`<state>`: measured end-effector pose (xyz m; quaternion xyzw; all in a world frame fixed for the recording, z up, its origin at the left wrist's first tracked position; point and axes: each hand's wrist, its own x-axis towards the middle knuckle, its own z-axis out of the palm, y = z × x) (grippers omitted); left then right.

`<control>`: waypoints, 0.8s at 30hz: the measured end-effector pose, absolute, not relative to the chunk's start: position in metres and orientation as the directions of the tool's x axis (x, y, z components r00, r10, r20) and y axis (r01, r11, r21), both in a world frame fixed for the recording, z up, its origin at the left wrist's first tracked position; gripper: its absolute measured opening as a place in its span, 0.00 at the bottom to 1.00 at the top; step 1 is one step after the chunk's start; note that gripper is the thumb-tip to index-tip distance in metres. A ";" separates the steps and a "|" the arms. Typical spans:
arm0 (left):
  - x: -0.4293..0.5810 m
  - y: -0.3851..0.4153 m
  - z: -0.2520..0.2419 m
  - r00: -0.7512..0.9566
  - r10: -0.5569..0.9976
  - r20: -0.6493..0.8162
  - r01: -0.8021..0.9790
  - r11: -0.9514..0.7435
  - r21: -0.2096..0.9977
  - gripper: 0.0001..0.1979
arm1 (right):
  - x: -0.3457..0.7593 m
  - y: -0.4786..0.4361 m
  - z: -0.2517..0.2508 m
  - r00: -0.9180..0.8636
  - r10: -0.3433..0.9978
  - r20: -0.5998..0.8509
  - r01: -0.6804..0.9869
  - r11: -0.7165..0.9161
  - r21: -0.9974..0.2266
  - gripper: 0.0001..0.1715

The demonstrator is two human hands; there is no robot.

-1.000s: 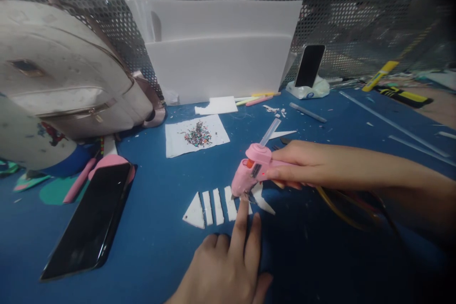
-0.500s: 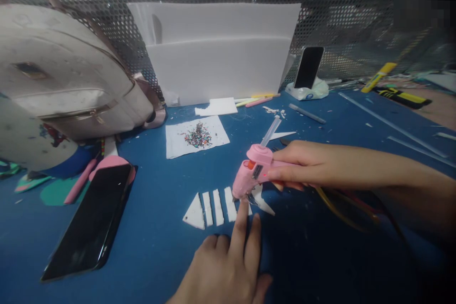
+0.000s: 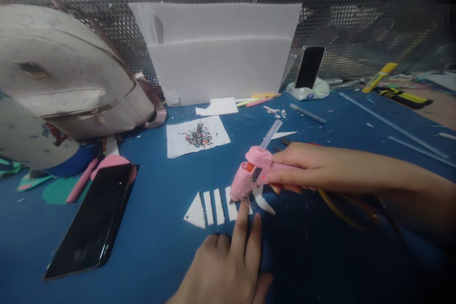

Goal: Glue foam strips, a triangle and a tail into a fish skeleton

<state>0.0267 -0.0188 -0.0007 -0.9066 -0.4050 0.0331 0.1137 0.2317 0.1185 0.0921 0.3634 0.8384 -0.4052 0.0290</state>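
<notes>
My right hand (image 3: 302, 166) is wrapped round the handle of a pink hot glue gun (image 3: 249, 175), a clear glue stick (image 3: 271, 134) jutting from its back. The gun's nozzle points down at a white foam strip (image 3: 231, 209). Below it, my left hand (image 3: 228, 261) reaches up with index and middle fingers stretched out, the index tip at a strip mostly hidden under the gun. To the left lie more white strips (image 3: 218, 206) and a triangular head piece (image 3: 195, 211) with a small hole, in a fishbone row. A curved tail piece (image 3: 263, 202) lies at the right end.
Colourful glitter bits (image 3: 198, 135) are heaped on white paper (image 3: 174, 145). A black phone (image 3: 89, 223) lies left, near a pale backpack (image 3: 81, 66). White boards (image 3: 221, 66) lean against perforated metal. A second phone (image 3: 309, 67), glue sticks (image 3: 308, 113) and a yellow-black cutter (image 3: 406, 97) are farther back.
The glue gun has shifted slightly left, its nozzle now over the strip beside my index finger. My left hand stays almost still, and the white pieces keep their places.
</notes>
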 end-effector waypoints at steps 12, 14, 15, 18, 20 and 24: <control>0.027 -0.019 -0.001 0.663 0.748 0.031 0.734 -0.641 -0.225 0.38 | 0.228 0.119 0.091 -0.768 0.561 -0.311 0.568 0.370 -0.736 0.25; 0.027 -0.019 -0.001 0.664 0.747 0.035 0.734 -0.641 -0.225 0.38 | 0.229 0.119 0.091 -0.755 0.573 -0.319 0.585 0.367 -0.724 0.23; 0.027 -0.019 -0.001 0.664 0.747 0.037 0.734 -0.642 -0.222 0.38 | 0.230 0.119 0.091 -0.748 0.577 -0.326 0.594 0.365 -0.716 0.23; 0.027 -0.019 -0.001 0.661 0.750 0.035 0.736 -0.639 -0.222 0.39 | 0.231 0.120 0.092 -0.740 0.578 -0.344 0.609 0.360 -0.707 0.21; 0.027 -0.019 -0.002 0.659 0.752 0.027 0.737 -0.637 -0.227 0.39 | 0.230 0.120 0.094 -0.749 0.563 -0.348 0.602 0.359 -0.713 0.21; 0.027 -0.019 -0.002 0.663 0.749 0.028 0.732 -0.639 -0.236 0.39 | 0.230 0.121 0.096 -0.752 0.547 -0.369 0.608 0.358 -0.709 0.22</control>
